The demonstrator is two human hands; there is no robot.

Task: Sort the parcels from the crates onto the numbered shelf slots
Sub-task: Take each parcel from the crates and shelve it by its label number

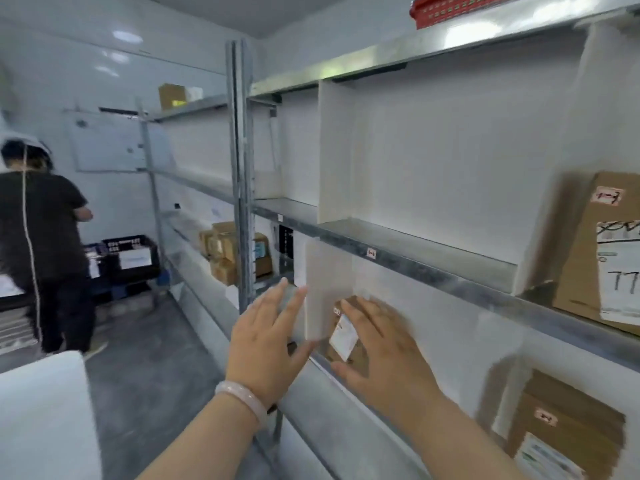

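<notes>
Right hand (388,351) presses brown cardboard parcel (343,336); left hand (266,344) splayed.

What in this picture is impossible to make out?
Head view only.
Blurred by motion: white label text on the small brown cardboard parcel; whether the right hand grips it.
Cut by the right edge: the tall brown cardboard box.
Too small to read: the red tag on the grey metal shelf rail.

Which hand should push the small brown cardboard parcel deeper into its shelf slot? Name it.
Right. The right hand rests on the small brown cardboard parcel; the left hand is apart, left of the white divider panel.
</notes>
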